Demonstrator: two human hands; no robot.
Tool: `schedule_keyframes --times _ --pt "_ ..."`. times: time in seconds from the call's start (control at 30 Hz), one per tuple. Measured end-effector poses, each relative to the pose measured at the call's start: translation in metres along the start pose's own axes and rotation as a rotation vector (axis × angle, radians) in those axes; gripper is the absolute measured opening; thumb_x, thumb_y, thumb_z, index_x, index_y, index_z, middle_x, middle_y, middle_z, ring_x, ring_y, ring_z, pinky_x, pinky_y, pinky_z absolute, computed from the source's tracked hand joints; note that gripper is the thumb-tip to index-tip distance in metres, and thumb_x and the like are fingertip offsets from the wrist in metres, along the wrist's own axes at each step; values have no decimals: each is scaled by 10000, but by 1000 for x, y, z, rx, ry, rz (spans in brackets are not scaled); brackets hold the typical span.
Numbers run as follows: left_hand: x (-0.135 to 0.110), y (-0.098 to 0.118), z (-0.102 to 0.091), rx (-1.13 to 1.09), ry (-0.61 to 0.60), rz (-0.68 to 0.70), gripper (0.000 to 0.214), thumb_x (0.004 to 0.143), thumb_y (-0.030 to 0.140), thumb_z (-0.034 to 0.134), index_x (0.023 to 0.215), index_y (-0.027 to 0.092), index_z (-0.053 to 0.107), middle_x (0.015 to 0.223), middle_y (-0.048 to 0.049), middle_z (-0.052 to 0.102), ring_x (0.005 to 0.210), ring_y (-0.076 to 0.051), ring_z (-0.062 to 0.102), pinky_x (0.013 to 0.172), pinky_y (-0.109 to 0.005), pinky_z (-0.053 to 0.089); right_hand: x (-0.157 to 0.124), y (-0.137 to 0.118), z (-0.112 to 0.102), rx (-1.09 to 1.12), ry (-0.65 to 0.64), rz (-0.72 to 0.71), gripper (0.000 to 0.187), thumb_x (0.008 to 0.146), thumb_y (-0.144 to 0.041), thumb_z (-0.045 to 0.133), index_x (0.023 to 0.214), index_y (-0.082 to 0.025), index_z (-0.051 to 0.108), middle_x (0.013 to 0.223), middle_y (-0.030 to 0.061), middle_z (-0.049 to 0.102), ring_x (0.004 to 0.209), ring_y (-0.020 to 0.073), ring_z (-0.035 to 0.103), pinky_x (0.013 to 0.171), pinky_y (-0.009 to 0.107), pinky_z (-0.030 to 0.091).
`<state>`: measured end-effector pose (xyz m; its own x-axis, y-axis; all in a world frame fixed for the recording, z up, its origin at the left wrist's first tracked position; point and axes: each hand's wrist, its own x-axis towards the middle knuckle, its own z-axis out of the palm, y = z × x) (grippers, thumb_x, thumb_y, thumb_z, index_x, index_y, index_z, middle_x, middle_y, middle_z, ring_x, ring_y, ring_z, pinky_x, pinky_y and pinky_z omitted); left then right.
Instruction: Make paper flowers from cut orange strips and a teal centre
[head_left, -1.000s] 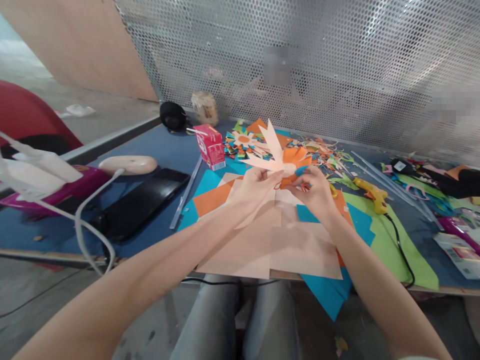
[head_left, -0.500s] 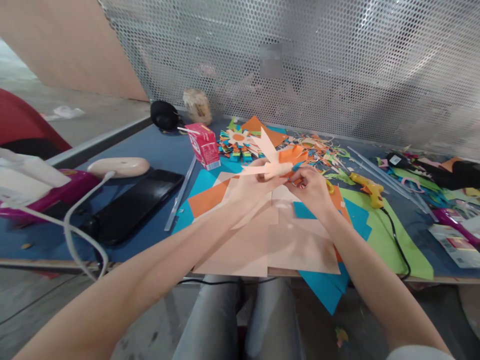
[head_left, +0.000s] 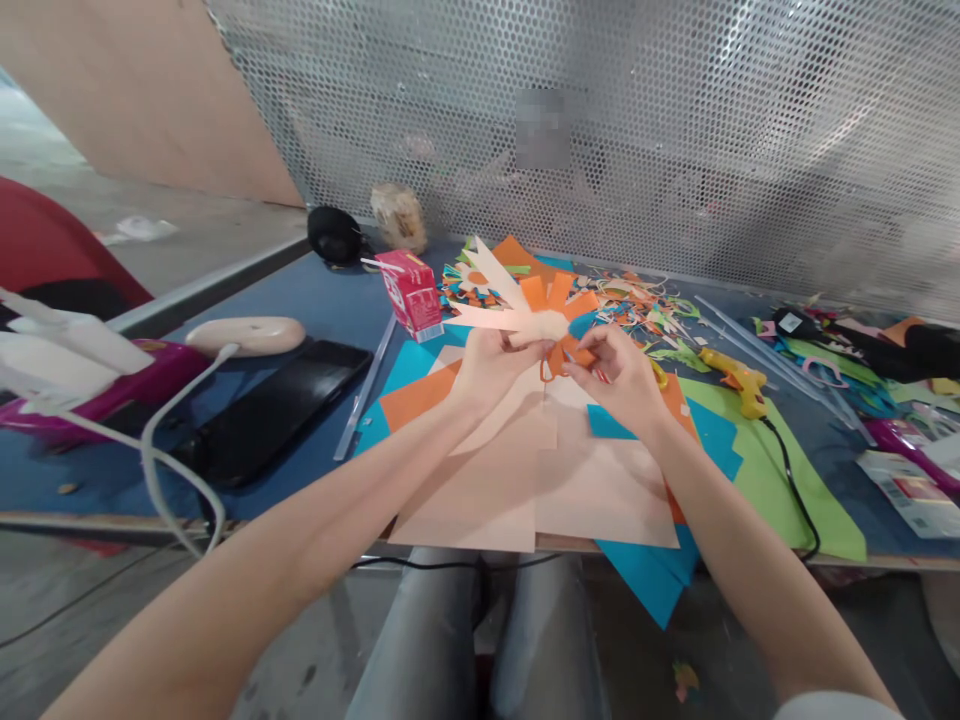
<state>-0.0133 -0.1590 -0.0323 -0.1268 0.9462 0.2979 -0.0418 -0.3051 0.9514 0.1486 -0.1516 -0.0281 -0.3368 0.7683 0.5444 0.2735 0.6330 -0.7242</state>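
A paper flower (head_left: 546, 325) with a pale centre, orange petals and two long pale strips is held up over the middle of the table. My left hand (head_left: 491, 372) pinches its lower left side between thumb and fingers. At its lower right, my right hand (head_left: 619, 375) has closed fingers at a looped orange petal (head_left: 561, 362); a blue piece (head_left: 581, 326) shows by the fingertips. Beneath both hands lie pale paper sheets (head_left: 480, 490), over blue and orange ones.
A pink drink carton (head_left: 411, 295) with a straw stands behind the left hand. Paper scraps (head_left: 637, 300) are heaped at the back. To the right lies a yellow glue gun (head_left: 739, 380) on green paper (head_left: 810, 490). A black phone (head_left: 277, 410) and clear sticks (head_left: 364, 390) lie left.
The flower has turned so its face and orange petals now show, with the pale strips swung to the left. Both hands remain on it, the right slightly lower.
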Motion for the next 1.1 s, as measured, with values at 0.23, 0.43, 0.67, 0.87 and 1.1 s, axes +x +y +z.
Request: schedule_keyframes --times 0.23,0.43,0.67,0.87,1.1 --pt "9 1 -6 -437 -178 -378 174 537 111 726 677 100 625 661 -24 619 588 -92 567 566 -222 445 3 2 -15 -97 128 -185 320 760 -134 444 1052 -266 443 1027 53 535 915 172 550 758 341 473" --pt "1 11 -5 -503 -283 -601 160 574 36 693 693 115 621 743 -53 669 681 -127 630 610 -231 482 3 -1 -25 -519 67 -270 343 713 -228 605 1050 -276 574 1272 53 486 1213 277 388 1000 484 269" --pt "5 21 -7 -440 -381 -749 423 755 512 545 972 151 579 826 -105 693 613 -158 641 532 -241 467 4 3 -19 -250 173 -93 154 739 -318 586 653 -195 549 698 8 609 687 147 565 670 284 425" --pt "13 23 -28 -103 -276 -610 865 681 784 279 1276 168 398 587 -40 630 389 -165 529 420 -275 374 6 -5 -21 -137 340 109 462 634 -381 637 518 -212 222 490 -74 237 462 50 277 427 199 217" --pt "8 28 -26 104 -71 22 513 683 582 581 1008 189 641 1023 -74 645 969 -205 573 770 -269 446 6 -7 -17 -20 156 233 468 589 -498 665 532 -207 303 505 -69 261 474 54 265 430 209 195"
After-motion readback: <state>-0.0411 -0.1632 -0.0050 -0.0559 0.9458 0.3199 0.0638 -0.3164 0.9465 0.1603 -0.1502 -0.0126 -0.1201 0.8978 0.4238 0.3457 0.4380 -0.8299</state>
